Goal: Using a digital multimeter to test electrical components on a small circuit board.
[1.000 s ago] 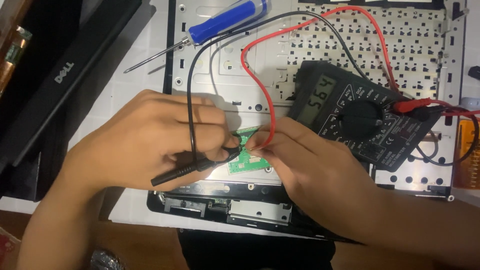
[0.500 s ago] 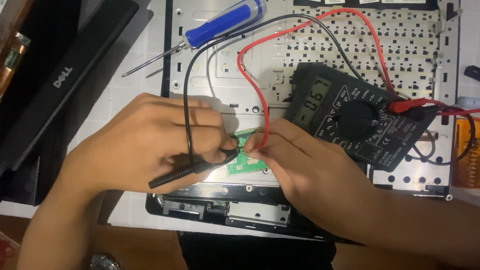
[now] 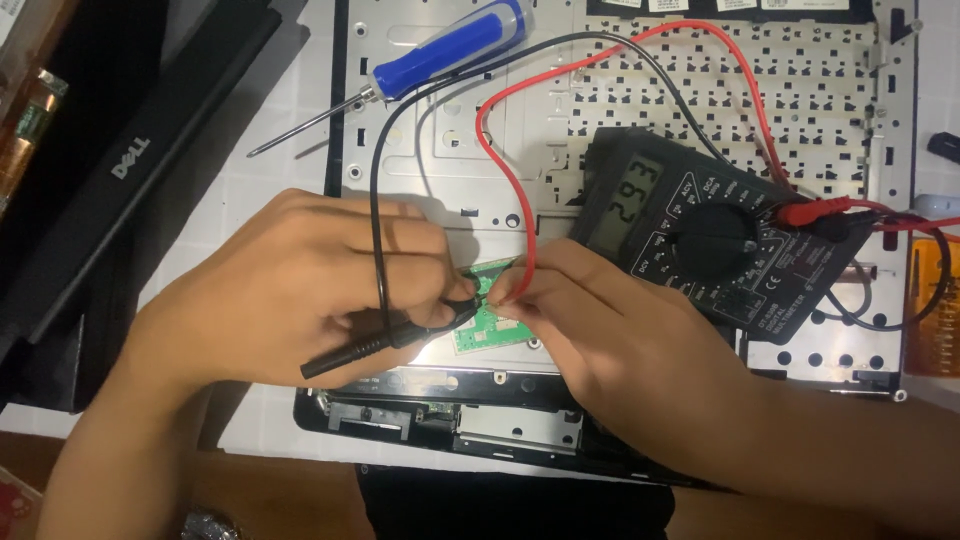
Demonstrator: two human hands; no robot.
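Multimeter (image 3: pixel 715 240) crowds right; screwdriver (image 3: pixel 440 55) blocks top; left side open.

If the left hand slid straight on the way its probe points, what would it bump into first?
The left hand aims its black probe rightward at the small green circuit board. Going on, it would likely meet the right hand's fingertips there first, though depth is hard to judge.
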